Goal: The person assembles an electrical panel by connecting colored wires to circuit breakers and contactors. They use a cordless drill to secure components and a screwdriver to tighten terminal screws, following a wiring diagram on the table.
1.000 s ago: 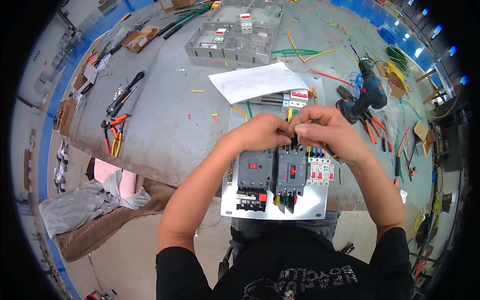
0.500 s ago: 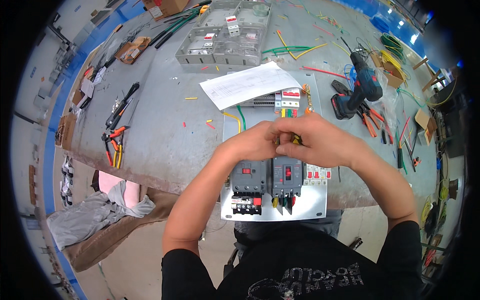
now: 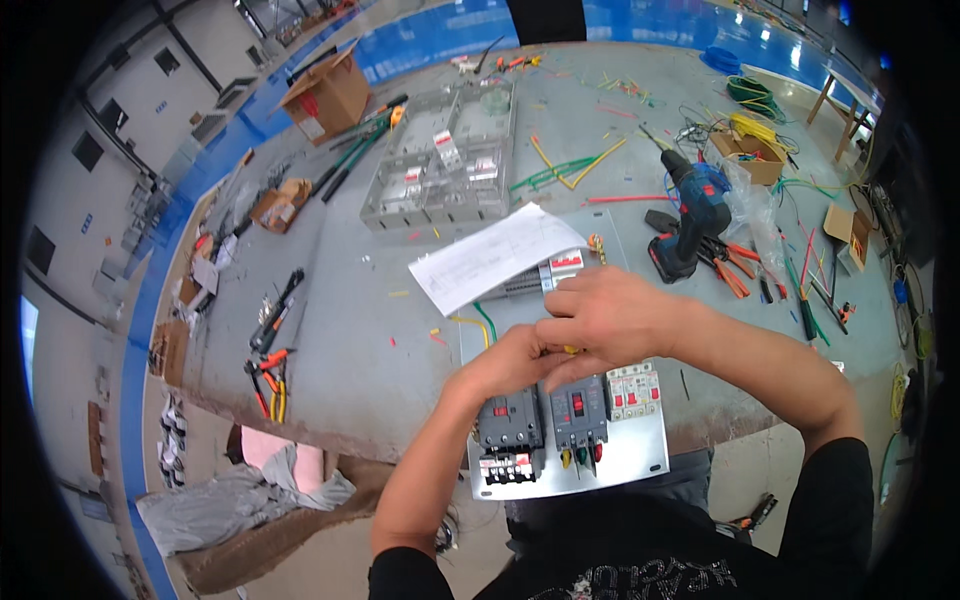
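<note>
My left hand (image 3: 512, 362) and my right hand (image 3: 618, 315) meet above a metal mounting plate (image 3: 560, 482), fingers bent and pressed together. A small bit of yellow shows between them; the rest of what they hold is hidden. Just below my fingers sits a dark moulded-case circuit breaker (image 3: 580, 412), with yellow, green and red wire ends at its lower side. To its left is a contactor (image 3: 510, 420) above a thermal overload relay (image 3: 507, 468). Several miniature breakers (image 3: 633, 392) stand at the right. A paper sheet (image 3: 495, 258) covers part of the terminal row behind my hands.
A cordless drill (image 3: 690, 215) stands right of the plate, beside orange-handled pliers (image 3: 733, 272). Orange and yellow pliers (image 3: 268, 385) lie at the left. A clear plastic enclosure (image 3: 440, 160), a cardboard box (image 3: 328, 98) and green and yellow wires (image 3: 570, 172) lie farther back.
The view has tilted up, so the bench and plate appear lower. My hands stay together over the plate; my right hand's fingers have shifted over the left fingertips.
</note>
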Available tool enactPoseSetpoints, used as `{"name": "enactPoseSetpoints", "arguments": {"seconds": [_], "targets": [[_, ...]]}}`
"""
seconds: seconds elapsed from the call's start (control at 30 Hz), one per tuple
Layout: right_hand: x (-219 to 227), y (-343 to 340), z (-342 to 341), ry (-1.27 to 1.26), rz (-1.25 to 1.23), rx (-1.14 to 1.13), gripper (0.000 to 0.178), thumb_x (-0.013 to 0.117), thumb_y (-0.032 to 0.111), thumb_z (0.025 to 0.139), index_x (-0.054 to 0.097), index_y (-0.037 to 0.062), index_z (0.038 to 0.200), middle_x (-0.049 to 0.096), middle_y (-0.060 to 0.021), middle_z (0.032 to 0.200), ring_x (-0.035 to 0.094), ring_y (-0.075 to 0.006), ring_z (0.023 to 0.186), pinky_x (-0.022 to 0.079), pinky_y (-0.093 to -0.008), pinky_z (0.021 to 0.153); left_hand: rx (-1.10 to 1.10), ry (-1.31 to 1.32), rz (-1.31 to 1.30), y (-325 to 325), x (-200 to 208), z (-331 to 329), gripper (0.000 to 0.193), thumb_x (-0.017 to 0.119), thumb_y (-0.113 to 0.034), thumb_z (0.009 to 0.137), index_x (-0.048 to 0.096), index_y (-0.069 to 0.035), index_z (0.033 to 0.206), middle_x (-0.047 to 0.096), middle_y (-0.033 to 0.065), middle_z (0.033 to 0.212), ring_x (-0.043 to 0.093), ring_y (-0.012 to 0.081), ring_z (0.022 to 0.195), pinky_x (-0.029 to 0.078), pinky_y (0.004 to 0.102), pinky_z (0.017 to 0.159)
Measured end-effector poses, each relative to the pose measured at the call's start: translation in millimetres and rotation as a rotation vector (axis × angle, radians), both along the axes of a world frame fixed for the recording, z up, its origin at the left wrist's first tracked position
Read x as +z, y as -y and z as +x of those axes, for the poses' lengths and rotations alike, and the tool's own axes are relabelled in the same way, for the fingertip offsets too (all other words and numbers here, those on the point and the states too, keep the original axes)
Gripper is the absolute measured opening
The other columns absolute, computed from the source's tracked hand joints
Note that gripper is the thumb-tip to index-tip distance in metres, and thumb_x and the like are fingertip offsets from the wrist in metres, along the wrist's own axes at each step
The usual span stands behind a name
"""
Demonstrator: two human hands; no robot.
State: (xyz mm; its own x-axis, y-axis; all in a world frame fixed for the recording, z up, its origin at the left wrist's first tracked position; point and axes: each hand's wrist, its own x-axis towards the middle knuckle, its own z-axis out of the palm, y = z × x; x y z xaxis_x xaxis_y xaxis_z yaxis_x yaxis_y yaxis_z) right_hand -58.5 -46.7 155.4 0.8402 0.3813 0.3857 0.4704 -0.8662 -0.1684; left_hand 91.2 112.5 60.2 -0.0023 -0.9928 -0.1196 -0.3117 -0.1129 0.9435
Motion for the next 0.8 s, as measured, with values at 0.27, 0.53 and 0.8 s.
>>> {"name": "enactPoseSetpoints", "arguments": {"seconds": [0.27, 0.53, 0.8], "targets": [[-5, -9, 66, -0.095, 0.752, -0.25, 0.055, 0.063, 0.054, 0.1, 0.072, 0.0009, 0.089, 0.069, -0.0134, 0.085, 0.064, -0.0369, 0.078, 0.051, -0.0456, 0.071, -0.123, 0.259, 0.088, 1, 19, -7, 0.025, 0.075, -0.021, 0.099, 0.076, -0.004, 0.118, 0.078, 0.0116, 0.112, 0.071, 0.0221, 0.107, 0.055, 0.037, 0.096], [35, -79, 34, -0.567, 0.446, 0.018, 0.058, 0.061, 0.061, 0.1, 0.076, 0.0054, 0.105, 0.076, -0.0146, 0.099, 0.072, -0.034, 0.095, 0.057, -0.0432, 0.082, 0.158, 0.251, -0.129, -13, 0, -23, 0.032, 0.077, -0.023, 0.094, 0.074, -0.004, 0.119, 0.077, 0.0148, 0.112, 0.073, 0.029, 0.087, 0.058, 0.0394, 0.081], [25, -5, -47, -0.403, 0.118, -0.519, 0.057, 0.074, 0.061, 0.088, 0.077, 0.009, 0.11, 0.072, -0.0137, 0.1, 0.071, -0.037, 0.091, 0.057, -0.0479, 0.075, 0.066, 0.384, -0.217, 8, 11, -31, 0.036, 0.082, -0.022, 0.089, 0.073, -0.008, 0.121, 0.075, 0.0155, 0.092, 0.071, 0.0336, 0.079, 0.055, 0.0434, 0.071]]}}
